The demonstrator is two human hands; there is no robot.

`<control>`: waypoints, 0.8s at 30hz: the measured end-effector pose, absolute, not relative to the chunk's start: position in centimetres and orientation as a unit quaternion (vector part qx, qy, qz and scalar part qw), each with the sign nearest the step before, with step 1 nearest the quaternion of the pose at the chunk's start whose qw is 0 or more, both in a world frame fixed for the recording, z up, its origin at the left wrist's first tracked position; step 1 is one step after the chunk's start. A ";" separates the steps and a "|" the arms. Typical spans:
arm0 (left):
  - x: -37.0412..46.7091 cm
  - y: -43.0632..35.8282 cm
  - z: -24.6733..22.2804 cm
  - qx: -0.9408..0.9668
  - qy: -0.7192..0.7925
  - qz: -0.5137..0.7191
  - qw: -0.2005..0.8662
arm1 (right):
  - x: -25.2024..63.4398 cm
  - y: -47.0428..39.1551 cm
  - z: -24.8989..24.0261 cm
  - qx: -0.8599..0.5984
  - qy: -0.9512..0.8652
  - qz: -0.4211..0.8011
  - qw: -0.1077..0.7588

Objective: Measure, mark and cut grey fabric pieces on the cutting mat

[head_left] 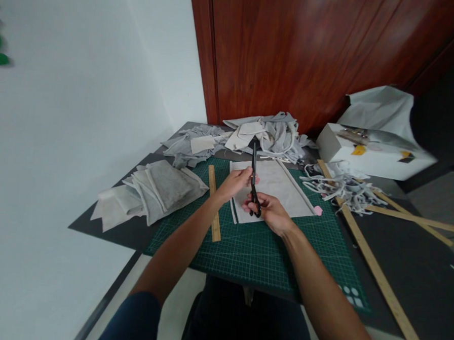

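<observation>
A pair of black scissors [254, 164] stands out above a pale fabric piece [287, 186], blades pointing away from me. My right hand [272, 212] is closed around the scissors' handles. My left hand [238, 183] grips the scissors near the pivot, its fingertips partly hidden behind them. Under both hands, the fabric lies flat on a green cutting mat [245, 252], with a dark strip along its left edge. A short wooden ruler [214, 205] lies on the mat beneath my left forearm. Pink pieces [318, 210] show at the fabric's right corner.
Stacked grey fabric pieces [169, 187] lie at the left. Heaped grey cloth [270, 134] sits at the back against the wooden panel [294, 52]. To the right are a white box [376, 157], tangled pale strips [348, 189] and a long wooden ruler [374, 264].
</observation>
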State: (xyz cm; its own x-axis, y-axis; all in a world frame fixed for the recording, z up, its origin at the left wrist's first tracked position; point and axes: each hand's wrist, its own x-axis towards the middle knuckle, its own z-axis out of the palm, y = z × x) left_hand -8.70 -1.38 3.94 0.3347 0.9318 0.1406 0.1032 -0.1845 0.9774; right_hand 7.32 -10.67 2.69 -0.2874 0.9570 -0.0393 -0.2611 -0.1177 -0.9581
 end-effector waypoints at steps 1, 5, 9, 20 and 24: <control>-9.4 -0.6 3.8 0.683 0.424 0.399 0.440 | 7.3 -10.7 2.5 -0.367 -0.463 0.654 0.473; -12.4 1.7 2.6 0.836 0.477 0.199 0.185 | 7.4 -10.3 1.8 -0.381 -0.442 0.644 0.493; -14.5 1.7 1.3 0.850 0.515 0.087 0.074 | 7.3 -9.7 0.8 -0.404 -0.428 0.649 0.483; -17.2 0.0 0.3 0.810 0.576 0.084 0.068 | 6.5 -9.6 0.4 -0.465 -0.390 0.650 0.457; -17.1 0.5 0.0 0.803 0.580 0.122 0.072 | 6.1 -10.3 1.3 -0.511 -0.383 0.634 0.437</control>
State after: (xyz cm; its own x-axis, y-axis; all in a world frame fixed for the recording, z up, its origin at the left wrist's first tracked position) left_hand -17.14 0.47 -0.03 0.2984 0.9479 0.1116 0.9128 -0.3176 0.2568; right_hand 6.11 -10.28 1.32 -0.0962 0.9449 -0.3129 -0.1622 -0.3250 -0.9317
